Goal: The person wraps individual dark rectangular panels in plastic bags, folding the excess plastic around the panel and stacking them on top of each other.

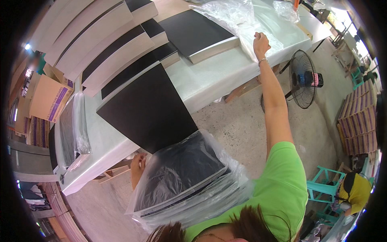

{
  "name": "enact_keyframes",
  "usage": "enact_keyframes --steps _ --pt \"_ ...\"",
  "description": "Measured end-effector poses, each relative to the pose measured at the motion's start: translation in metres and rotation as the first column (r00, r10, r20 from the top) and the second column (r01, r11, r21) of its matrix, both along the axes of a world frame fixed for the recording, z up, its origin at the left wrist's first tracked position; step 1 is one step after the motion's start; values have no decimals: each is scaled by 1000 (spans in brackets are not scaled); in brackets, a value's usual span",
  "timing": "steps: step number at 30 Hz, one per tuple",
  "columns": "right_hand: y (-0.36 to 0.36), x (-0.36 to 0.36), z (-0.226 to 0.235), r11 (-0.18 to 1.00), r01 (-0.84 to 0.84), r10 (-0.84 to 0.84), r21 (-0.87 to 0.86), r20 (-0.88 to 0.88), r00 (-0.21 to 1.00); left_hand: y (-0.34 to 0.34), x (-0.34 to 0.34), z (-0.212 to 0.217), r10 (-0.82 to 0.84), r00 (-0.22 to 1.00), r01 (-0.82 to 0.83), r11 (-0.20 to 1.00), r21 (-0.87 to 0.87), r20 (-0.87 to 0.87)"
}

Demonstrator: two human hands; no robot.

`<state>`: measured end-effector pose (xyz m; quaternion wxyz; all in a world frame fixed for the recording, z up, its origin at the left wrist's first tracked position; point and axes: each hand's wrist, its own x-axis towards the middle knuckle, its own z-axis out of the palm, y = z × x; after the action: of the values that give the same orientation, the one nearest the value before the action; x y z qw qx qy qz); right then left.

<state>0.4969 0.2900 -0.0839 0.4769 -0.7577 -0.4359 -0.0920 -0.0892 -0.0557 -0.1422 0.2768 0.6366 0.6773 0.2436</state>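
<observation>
A stack of black boards in a clear plastic bag (181,169) rests against my body, over my left forearm. My left hand (139,163) shows beyond the bag's left side, its fingers loosely bent and apart, with nothing visible in them. A thick black-topped stack of boards (151,107) lies tilted across the table edge, its near end meeting the bag's mouth. At the far right of the table, my outstretched right hand (261,46) is closed at the edge of loose clear plastic bags (238,18). Its fingers seem to pinch the plastic; their tips are partly hidden.
Several black-topped stacks (121,52) line the white-covered table (201,78), with another stack (199,32) beside the bags. A wrapped bundle (73,127) lies at the left end. A standing fan (304,78), cartons (358,117) and a green stool (324,183) stand right.
</observation>
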Motion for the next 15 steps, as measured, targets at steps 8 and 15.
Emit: enact_keyframes --steps 8,15 --pt "6 9 -44 939 -173 171 -298 -32 985 -4 3 -11 -15 1000 15 999 34 2" --pt "4 20 -34 997 19 3 69 -304 953 -5 3 -16 -18 1000 18 999 45 11"
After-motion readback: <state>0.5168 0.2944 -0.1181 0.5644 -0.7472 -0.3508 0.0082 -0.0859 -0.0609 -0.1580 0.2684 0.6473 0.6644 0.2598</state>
